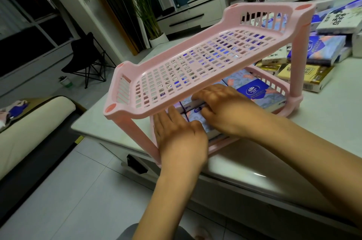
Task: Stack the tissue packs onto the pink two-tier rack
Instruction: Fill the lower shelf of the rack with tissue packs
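The pink two-tier rack point(195, 47) stands on a pale table, its slatted top tier bare. Blue patterned tissue packs point(256, 90) lie on the lower tier, reaching to its right end. Both my hands reach in under the top tier at the rack's near left end. My left hand point(180, 137) lies flat with straight fingers against the near pack point(197, 120). My right hand point(219, 106) rests with straight fingers on top of the same group of packs. The far fingertips of both hands are hidden by the top tier.
A loose heap of tissue packs lies on the table point(323, 122) right of the rack: blue ones point(323, 47), white ones point(340, 22) and gold ones point(309, 77). The table's near edge runs just below my wrists. A sofa point(29, 130) sits left, with tiled floor below.
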The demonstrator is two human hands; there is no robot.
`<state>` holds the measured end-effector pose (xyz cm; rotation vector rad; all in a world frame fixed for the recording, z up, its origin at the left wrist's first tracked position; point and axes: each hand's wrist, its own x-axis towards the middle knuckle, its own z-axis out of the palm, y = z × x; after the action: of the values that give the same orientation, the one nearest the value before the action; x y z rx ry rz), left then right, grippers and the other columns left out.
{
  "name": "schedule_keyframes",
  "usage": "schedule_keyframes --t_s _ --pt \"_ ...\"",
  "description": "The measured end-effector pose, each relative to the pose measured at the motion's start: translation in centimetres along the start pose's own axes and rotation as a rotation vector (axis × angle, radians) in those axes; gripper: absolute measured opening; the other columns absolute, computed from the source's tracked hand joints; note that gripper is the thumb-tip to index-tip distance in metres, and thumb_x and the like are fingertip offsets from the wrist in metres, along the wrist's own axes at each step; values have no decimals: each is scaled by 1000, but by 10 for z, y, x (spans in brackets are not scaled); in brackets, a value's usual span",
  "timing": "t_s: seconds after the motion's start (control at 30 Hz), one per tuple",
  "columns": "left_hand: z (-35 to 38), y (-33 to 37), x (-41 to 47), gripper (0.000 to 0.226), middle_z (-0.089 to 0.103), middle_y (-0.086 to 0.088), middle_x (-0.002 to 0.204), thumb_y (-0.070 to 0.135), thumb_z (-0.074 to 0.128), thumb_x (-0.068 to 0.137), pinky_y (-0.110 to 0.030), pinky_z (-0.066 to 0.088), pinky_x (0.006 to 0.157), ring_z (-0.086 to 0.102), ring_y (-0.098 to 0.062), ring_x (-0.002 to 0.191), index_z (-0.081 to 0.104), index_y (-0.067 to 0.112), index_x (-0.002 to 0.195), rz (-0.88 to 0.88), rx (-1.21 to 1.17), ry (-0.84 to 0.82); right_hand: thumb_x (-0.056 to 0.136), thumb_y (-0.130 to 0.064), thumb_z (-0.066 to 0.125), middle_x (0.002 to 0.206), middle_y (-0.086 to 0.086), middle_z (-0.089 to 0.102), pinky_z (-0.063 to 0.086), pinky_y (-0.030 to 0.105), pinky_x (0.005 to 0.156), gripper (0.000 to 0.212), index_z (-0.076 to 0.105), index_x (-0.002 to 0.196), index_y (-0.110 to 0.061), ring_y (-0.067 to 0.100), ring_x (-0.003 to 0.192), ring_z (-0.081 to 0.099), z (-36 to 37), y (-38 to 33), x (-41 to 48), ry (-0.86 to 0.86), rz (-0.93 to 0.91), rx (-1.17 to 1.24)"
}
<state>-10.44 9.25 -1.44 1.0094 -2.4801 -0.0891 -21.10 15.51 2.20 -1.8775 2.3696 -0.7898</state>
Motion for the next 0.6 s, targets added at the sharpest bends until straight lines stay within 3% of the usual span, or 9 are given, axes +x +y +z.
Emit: schedule_keyframes --t_s 0.1,0.17,0.23,0.37,0.6 --pt "-3 0 0 49 57 -38 101 13 26 74 -61 43 88 54 -55 94 62 -19 86 -21 74 33 92 -20 40 147 1 33 22 30 107 44 39 137 -18 18 133 29 0 0 0 -6 2 -14" --pt "-12 6 -2 55 49 -29 122 21 28 75 -49 38 100 45 -42 116 55 -9 113 -106 11 86 93 -20 39 149 1 31 22 28 107 45 38 138 -18 18 134 27 0 0 0 -10 -2 -20" --pt "-16 13 -4 61 41 -19 134 27 28 73 -40 30 105 35 -31 126 45 3 126 -203 -79 80 93 -21 38 149 1 29 22 28 108 46 37 139 -18 18 135 25 1 1 1 -17 -4 -24" --pt "-17 14 -6 63 38 -17 136 29 28 72 -39 28 106 32 -28 128 43 5 128 -195 -102 78 91 -28 28 149 2 30 22 30 108 49 38 138 -18 19 135 26 1 0 1 -22 -1 -23" --pt "-18 16 -8 64 36 -16 138 29 27 72 -39 26 107 30 -28 129 40 5 130 -200 -87 64 91 -18 41 146 3 34 25 32 107 45 42 136 -17 20 133 29 2 0 2 1 -17 -19"
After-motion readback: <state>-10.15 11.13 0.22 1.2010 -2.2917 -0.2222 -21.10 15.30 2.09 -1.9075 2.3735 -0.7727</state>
